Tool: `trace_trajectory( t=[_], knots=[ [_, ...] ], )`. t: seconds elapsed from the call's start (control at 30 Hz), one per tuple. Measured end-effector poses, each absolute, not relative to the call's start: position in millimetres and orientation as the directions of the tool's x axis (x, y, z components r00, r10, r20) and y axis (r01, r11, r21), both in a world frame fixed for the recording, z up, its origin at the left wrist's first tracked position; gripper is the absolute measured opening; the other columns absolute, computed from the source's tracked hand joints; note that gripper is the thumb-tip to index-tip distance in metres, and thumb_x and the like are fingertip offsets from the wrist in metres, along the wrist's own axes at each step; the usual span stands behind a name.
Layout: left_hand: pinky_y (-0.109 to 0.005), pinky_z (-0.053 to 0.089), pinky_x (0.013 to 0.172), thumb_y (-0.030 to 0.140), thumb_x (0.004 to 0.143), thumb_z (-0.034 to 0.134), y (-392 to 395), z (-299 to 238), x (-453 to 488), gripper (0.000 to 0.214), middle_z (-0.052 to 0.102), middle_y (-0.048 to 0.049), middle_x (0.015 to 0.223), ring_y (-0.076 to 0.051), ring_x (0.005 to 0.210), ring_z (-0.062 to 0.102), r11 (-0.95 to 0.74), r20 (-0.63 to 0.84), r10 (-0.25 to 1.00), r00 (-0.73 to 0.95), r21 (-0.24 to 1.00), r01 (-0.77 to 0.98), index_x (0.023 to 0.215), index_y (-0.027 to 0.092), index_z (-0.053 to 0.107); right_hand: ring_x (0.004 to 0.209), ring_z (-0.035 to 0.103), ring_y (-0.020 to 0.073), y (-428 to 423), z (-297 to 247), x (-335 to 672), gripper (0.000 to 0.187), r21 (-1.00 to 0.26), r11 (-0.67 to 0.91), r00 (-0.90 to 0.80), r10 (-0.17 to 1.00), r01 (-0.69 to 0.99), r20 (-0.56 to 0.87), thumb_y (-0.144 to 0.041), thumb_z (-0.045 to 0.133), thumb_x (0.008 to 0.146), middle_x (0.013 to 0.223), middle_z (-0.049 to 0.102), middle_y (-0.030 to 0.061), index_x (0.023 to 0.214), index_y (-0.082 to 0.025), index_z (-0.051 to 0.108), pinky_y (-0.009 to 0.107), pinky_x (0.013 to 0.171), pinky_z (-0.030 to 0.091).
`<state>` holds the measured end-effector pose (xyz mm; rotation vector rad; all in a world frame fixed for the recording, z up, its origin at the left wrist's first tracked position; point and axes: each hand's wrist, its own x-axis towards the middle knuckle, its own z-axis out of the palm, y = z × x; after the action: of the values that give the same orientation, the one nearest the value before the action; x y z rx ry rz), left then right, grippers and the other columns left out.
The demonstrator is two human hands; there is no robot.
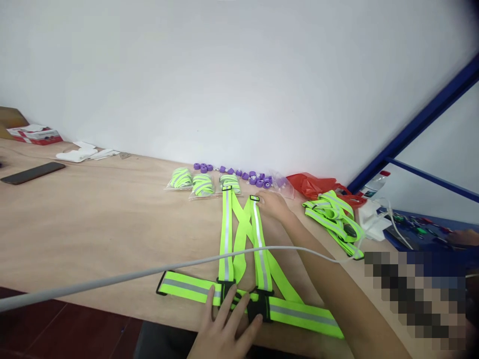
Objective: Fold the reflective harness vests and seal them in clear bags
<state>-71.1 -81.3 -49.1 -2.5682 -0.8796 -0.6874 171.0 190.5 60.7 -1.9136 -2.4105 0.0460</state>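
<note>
1. Neon-yellow harness (245,229) lies on the wooden table (112,239); belt (303,316) runs crosswise, dipping rightward; long straps (226,224) point toward the wall (187,75);
2. left hand (224,324) rests on black clips (264,304), fingers spread open;
3. right hand (275,204), fingers bent, is at the far slider (254,198); whether they pinch it, one cannot tell.

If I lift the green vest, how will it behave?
The green vest will likely flop, since its straps lie flat and curve. It is probably light, those straps looking thin. Its black buckle looks stiff, so may swing.
</note>
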Motion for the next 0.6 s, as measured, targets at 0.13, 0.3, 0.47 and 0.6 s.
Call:
trace_trajectory(
  t=[0.13,0.3,0.47,0.6],
  knots=[
    [-0.071,0.002,0.121,0.029,0.099,0.064,-82.6,-53.7,-69.4,0.048,0.052,-0.0086,0.154,-0.035,0.151,0.034,-0.731,0.556,0.484,0.675,-0.167,0.662,0.145,0.034,0.055,0.113,0.065,0.0251,223.7,55.5,160.0,0.038,-0.023,0.236,-0.237,0.966,0.971,-0.100,-0.037,0.065,0.098,0.132,0.062,0.0099,0.130,-0.018,0.060,0.048,0.095,0.056],
    [-0.072,-0.001,0.120,0.030,0.098,0.067,-83.8,-51.6,-67.9,0.051,0.054,-0.0084,0.152,-0.036,0.150,0.034,-0.723,0.558,0.496,0.665,-0.158,0.672,0.147,0.035,0.054,0.108,0.066,0.0234,250.4,49.6,158.3,0.034,0.022,0.263,-0.249,0.935,0.965,-0.253,-0.037,0.064,0.099,0.130,0.063,0.0095,0.128,-0.019,0.061,0.045,0.091,0.057],
    [-0.068,0.000,0.124,0.032,0.096,0.068,-81.5,-56.9,-67.6,0.050,0.055,-0.0037,0.152,-0.036,0.154,0.027,-0.726,0.578,0.488,0.655,-0.148,0.672,0.144,0.037,0.057,0.109,0.066,0.0238,263.0,49.6,164.5,0.035,0.076,0.248,-0.215,0.929,0.966,-0.301,-0.037,0.064,0.099,0.129,0.063,0.0097,0.128,-0.018,0.062,0.045,0.092,0.057],
    [-0.061,0.024,0.127,0.026,0.088,0.076,-87.4,-77.2,-58.7,0.052,0.058,0.0051,0.148,-0.033,0.154,0.026,-0.681,0.560,0.556,0.614,-0.118,0.723,0.134,0.047,0.065,0.108,0.066,0.0237,264.6,51.5,169.9,0.035,0.061,0.241,-0.213,0.931,0.969,-0.295,-0.037,0.064,0.099,0.129,0.064,0.0095,0.127,-0.018,0.062,0.045,0.091,0.057]
  ],
)
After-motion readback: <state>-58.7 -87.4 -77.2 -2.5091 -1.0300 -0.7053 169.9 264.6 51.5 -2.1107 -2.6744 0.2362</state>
